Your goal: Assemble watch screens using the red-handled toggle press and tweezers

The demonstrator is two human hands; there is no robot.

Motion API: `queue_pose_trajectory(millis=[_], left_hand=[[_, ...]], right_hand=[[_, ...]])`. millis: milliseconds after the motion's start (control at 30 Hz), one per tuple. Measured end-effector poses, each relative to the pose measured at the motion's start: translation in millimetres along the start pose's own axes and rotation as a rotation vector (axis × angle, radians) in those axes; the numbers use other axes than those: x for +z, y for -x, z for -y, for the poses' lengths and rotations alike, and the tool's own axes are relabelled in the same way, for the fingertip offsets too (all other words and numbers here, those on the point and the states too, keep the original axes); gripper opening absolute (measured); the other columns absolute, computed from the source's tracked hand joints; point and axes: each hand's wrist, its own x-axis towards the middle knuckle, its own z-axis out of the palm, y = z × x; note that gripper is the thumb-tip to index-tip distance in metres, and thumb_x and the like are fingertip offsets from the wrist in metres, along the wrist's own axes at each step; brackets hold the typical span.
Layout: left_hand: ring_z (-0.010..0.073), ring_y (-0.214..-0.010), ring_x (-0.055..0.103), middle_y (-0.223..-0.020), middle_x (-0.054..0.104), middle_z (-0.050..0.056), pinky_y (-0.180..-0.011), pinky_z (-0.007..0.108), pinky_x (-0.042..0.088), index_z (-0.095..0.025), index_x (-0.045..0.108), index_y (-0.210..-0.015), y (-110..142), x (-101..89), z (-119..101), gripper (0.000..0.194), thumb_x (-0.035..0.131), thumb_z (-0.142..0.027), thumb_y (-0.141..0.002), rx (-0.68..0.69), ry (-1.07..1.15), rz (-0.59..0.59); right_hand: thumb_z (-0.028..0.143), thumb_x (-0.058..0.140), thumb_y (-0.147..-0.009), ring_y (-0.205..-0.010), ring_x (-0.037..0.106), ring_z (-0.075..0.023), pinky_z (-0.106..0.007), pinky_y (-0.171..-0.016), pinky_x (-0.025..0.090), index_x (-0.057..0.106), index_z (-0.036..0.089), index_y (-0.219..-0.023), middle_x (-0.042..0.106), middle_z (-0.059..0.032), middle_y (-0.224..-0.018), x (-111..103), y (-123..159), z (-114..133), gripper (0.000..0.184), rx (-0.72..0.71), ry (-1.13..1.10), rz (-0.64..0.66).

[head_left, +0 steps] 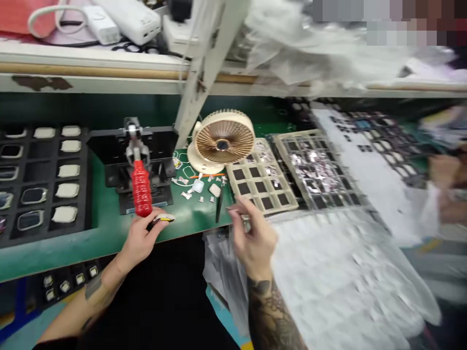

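Observation:
My left hand (140,240) grips a small flat part (163,219) with a yellow edge, just below the red handle of a bench press fixture (141,187). My right hand (253,236) pinches a small, blurred metal piece (245,222) above the front edge of a green work mat (197,218). Scattered white bits (204,187) and a thin black tool (219,206) lie on the mat between my hands. A beige grid tray (260,180) sits just beyond my right fingers.
A black foam tray (44,180) with white pads and frames lies left. A cream desk fan (222,141) stands behind. A tray of foil pieces (314,170) lies right. A plastic sheet (346,277) spreads lower right. A co-worker's blurred hand (447,182) is at the far right. A shelf runs overhead.

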Motion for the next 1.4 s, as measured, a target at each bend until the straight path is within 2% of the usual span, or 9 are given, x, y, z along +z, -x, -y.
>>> queue_pose_trajectory(millis=[133, 267, 433, 567, 800, 967, 1100, 1233, 1400], left_hand=[[0.0207, -0.098, 0.071, -0.108, 0.078, 0.006, -0.09, 0.032, 0.053, -0.022, 0.08, -0.111, 2.2, -5.6, -6.2, 0.013, 0.071, -0.03, -0.108, -0.001, 0.011, -0.026], [0.0198, -0.094, 0.069, -0.101, 0.075, 0.005, -0.087, 0.031, 0.054, -0.022, 0.08, -0.111, 5.1, -12.0, -11.1, 0.013, 0.071, -0.031, -0.108, 0.05, 0.013, -0.069], [0.0202, -0.09, 0.068, -0.099, 0.076, 0.007, -0.084, 0.032, 0.054, -0.02, 0.081, -0.108, 7.7, -10.2, -10.8, 0.018, 0.075, -0.036, -0.105, 0.01, 0.017, -0.156], [0.0179, -0.081, 0.064, -0.09, 0.073, 0.005, -0.074, 0.029, 0.053, -0.018, 0.08, -0.1, 5.9, -4.6, -13.2, 0.029, 0.076, -0.046, -0.103, -0.181, 0.276, -0.176], [0.0137, -0.07, 0.056, -0.078, 0.066, 0.001, -0.065, 0.024, 0.049, -0.016, 0.076, -0.089, -0.1, 9.8, -15.0, 0.04, 0.08, -0.054, -0.097, -0.329, 0.355, -0.037], [0.0175, -0.079, 0.07, -0.09, 0.078, 0.004, -0.074, 0.026, 0.059, -0.018, 0.083, -0.102, -1.6, 22.1, -8.4, 0.034, 0.083, -0.051, -0.095, -0.282, 0.235, 0.122], [0.023, -0.086, 0.08, -0.1, 0.083, 0.007, -0.08, 0.031, 0.067, -0.02, 0.082, -0.114, -8.2, 22.6, 7.0, 0.039, 0.087, -0.052, -0.091, -0.278, 0.195, 0.153], [0.0291, -0.1, 0.085, -0.116, 0.083, 0.008, -0.086, 0.039, 0.073, -0.024, 0.076, -0.117, -6.3, 19.0, 16.4, 0.043, 0.089, -0.053, -0.088, -0.269, 0.174, 0.163], [0.0323, -0.104, 0.084, -0.109, 0.086, 0.005, -0.093, 0.044, 0.073, -0.029, 0.077, -0.136, -1.0, 16.2, 18.8, 0.054, 0.082, -0.06, -0.092, -0.281, -0.018, 0.205]], right_hand=[[0.013, 0.076, -0.101, -0.09, 0.079, -0.0203, -0.036, -0.085, 0.065, 0.082, 0.028, -0.111, 0.083, -0.0022, -0.099, 70.7, 18.7, 42.0, 0.019, 0.017, -0.424, 0.135], [0.009, 0.075, -0.1, -0.093, 0.077, -0.0196, -0.037, -0.086, 0.064, 0.084, 0.029, -0.112, 0.082, -0.0031, -0.103, 104.9, 5.9, 56.9, 0.025, -0.081, -0.591, 0.248], [0.011, 0.075, -0.102, -0.094, 0.074, -0.0187, -0.037, -0.086, 0.063, 0.084, 0.029, -0.113, 0.078, -0.0034, -0.103, 111.8, -3.6, 55.9, 0.024, -0.161, -0.613, 0.396], [0.021, 0.084, -0.098, -0.117, 0.073, -0.0265, -0.044, -0.099, 0.066, 0.076, 0.029, -0.139, 0.074, -0.0106, -0.131, 116.0, 8.1, 49.2, 0.043, -0.238, -0.546, 0.466], [0.023, 0.08, -0.1, -0.12, 0.073, -0.0295, -0.047, -0.102, 0.065, 0.061, 0.027, -0.157, 0.075, -0.0134, -0.133, 105.4, 33.9, 34.2, 0.06, -0.33, -0.351, 0.385], [0.036, 0.077, -0.104, -0.13, 0.072, -0.0265, -0.042, -0.111, 0.064, 0.054, 0.025, -0.161, 0.071, -0.0148, -0.142, 54.1, 51.5, 30.4, 0.063, -0.164, -0.282, 0.359], [0.035, 0.078, -0.103, -0.127, 0.073, -0.0241, -0.039, -0.11, 0.064, 0.06, 0.027, -0.156, 0.072, -0.0131, -0.141, -18.6, 59.7, 4.1, 0.056, -0.002, -0.157, 0.198], [0.033, 0.068, -0.104, -0.104, 0.076, -0.0212, -0.039, -0.097, 0.064, 0.076, 0.023, -0.13, 0.08, -0.0098, -0.122, -120.5, 54.1, -72.8, 0.028, 0.3, 0.252, 0.054], [0.018, 0.054, -0.097, -0.109, 0.075, -0.0263, -0.042, -0.107, 0.057, 0.075, 0.011, -0.131, 0.082, -0.0185, -0.121, -245.0, 43.0, -181.8, 0.041, 0.728, 0.662, -0.041]])
